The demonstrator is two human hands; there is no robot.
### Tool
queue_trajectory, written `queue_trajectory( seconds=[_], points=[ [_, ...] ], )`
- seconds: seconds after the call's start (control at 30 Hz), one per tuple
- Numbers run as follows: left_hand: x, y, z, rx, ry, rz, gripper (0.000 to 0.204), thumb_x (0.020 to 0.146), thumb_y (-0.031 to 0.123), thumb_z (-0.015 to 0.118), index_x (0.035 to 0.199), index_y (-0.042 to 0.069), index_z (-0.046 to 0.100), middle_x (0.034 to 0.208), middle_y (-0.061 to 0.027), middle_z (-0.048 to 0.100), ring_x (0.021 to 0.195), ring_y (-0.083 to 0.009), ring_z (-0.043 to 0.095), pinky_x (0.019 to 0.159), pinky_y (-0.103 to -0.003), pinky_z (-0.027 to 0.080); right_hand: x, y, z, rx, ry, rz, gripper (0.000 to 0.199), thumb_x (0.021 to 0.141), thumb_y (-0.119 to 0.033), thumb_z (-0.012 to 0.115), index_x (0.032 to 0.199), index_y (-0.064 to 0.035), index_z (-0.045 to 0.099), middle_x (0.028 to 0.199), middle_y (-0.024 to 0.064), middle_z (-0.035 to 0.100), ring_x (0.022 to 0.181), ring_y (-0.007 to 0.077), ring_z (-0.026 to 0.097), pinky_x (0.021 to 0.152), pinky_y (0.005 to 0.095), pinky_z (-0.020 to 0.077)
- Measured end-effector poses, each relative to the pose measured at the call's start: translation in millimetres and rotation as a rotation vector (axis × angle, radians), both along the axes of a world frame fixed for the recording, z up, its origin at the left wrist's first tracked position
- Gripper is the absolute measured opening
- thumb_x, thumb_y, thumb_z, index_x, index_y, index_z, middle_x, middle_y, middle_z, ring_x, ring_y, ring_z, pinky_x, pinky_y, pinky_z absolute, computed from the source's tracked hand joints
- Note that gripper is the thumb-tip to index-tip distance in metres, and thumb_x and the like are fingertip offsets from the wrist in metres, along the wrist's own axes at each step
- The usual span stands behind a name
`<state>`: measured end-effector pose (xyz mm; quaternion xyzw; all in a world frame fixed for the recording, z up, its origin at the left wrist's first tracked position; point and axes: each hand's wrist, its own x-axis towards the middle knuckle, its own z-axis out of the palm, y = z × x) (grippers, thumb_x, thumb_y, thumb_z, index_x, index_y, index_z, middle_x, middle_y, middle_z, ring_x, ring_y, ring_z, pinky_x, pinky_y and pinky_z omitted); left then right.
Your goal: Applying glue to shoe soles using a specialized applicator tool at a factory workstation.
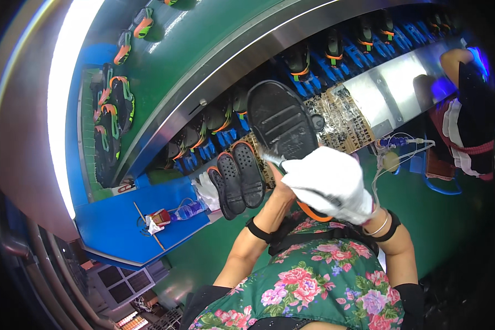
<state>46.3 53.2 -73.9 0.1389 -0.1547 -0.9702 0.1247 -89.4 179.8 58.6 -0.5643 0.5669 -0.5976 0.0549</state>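
Observation:
A black clog (280,118) is held up in front of me, its ridged sole facing me and its toe pointing away. An orange strap (314,214) shows below it. My left hand (282,184), bare and mostly hidden, is closed on the clog's near part. In a white glove, my right hand (330,181) lies over the clog's heel end, fingers bent. A thin, pale tip (274,159) sticks out past the gloved fingers; what it belongs to is hidden. Left of my hands, black clogs (239,179) with holes and orange edging stand side by side at the work ledge.
Beyond, clogs with orange straps (300,69) sit on blue holders along a metal-edged line. A blue table (121,220) at left bears a bottle (190,210) and a small red container (158,218). Pale cables (377,176) hang at right, near another person's arm (454,63).

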Motion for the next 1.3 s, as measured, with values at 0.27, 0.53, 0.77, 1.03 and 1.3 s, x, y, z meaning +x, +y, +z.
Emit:
queue_trajectory(
  seconds=[0.27, 0.53, 0.77, 1.03, 1.3],
  points=[
    [-27, -1, 33, -0.046, 0.106, -0.131, 0.119, 0.075, 0.099, 0.047, 0.131, -0.006, 0.052, 0.121, -0.0218, 0.067, 0.113, -0.0328, 0.069, 0.096, -0.045, 0.059, -7, 10, -6, 0.060, 0.114, -0.013, 0.032, 0.080, -0.005, 0.078, 0.112, -0.0086, 0.079, 0.113, 0.0116, 0.078, 0.094, 0.0288, 0.074, 0.082, 0.0386, 0.0587],
    [-36, -13, 52, -0.077, 0.005, -0.080, 0.125, 0.073, 0.105, 0.036, 0.133, -0.003, 0.053, 0.112, -0.0211, 0.065, 0.101, -0.0307, 0.066, 0.085, -0.046, 0.059, -3, 19, -14, 0.065, 0.112, -0.047, 0.027, 0.080, -0.004, 0.079, 0.106, -0.0082, 0.081, 0.108, 0.0116, 0.079, 0.090, 0.0280, 0.075, 0.081, 0.0388, 0.0586],
    [-38, -26, 50, -0.057, 0.112, -0.075, 0.129, 0.065, 0.107, 0.041, 0.126, -0.005, 0.056, 0.116, -0.0160, 0.060, 0.106, -0.0300, 0.061, 0.093, -0.045, 0.055, -14, 26, -18, 0.058, -0.036, -0.017, 0.026, 0.079, -0.006, 0.080, 0.104, -0.0069, 0.080, 0.108, 0.0126, 0.079, 0.091, 0.0276, 0.075, 0.076, 0.0375, 0.0581],
    [-39, -34, 55, -0.127, -0.064, 0.063, 0.134, 0.067, 0.108, 0.023, 0.137, -0.002, 0.052, 0.107, -0.0241, 0.066, 0.094, -0.0344, 0.069, 0.083, -0.047, 0.059, -8, 30, -13, 0.059, -0.192, 0.046, 0.026, 0.073, -0.001, 0.082, 0.099, -0.0064, 0.080, 0.105, 0.0128, 0.079, 0.088, 0.0263, 0.075, 0.075, 0.0364, 0.0583],
    [-45, -44, 63, -0.208, -0.041, 0.089, 0.134, 0.066, 0.108, 0.025, 0.139, -0.001, 0.051, 0.106, -0.0246, 0.067, 0.091, -0.0344, 0.070, 0.081, -0.048, 0.060, -1, 33, -20, 0.059, -0.101, 0.055, 0.032, 0.074, -0.001, 0.082, 0.106, -0.0091, 0.080, 0.109, 0.0114, 0.079, 0.089, 0.0266, 0.074, 0.077, 0.0356, 0.0574]
  ],
)
